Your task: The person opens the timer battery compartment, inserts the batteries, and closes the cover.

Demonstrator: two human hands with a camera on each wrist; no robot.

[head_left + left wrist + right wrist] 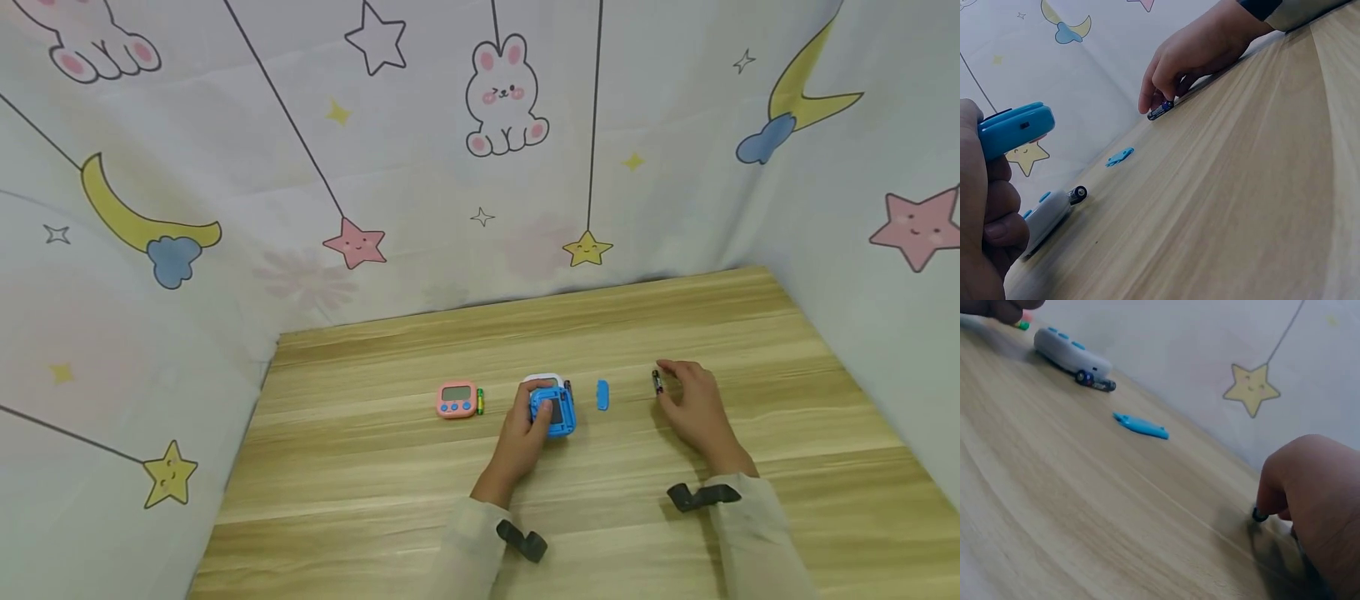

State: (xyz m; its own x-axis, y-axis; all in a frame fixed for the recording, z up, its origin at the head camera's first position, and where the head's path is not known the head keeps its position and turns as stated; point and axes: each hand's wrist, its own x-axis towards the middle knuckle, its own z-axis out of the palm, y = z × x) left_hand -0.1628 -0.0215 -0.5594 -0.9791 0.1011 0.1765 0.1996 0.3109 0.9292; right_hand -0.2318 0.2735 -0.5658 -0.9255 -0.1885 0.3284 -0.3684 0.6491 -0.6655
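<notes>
My left hand (525,425) grips a blue digital timer (562,429), raised above the table, with the thumb across its face. Behind it a white timer (1047,215) with blue buttons lies on the table, partly hidden in the head view. Dark batteries (1104,384) rest against that timer's side. Farther right, my right hand (697,408) has thumb and finger at the two ends of a small dark battery (657,382), pinching it at the tabletop. A loose blue battery cover (603,395) lies between the hands.
A pink timer (448,410) with blue buttons lies left of my left hand, a green battery (481,402) beside it. The wood-grain table (360,483) meets a printed cloth backdrop (420,283) at the back and both sides.
</notes>
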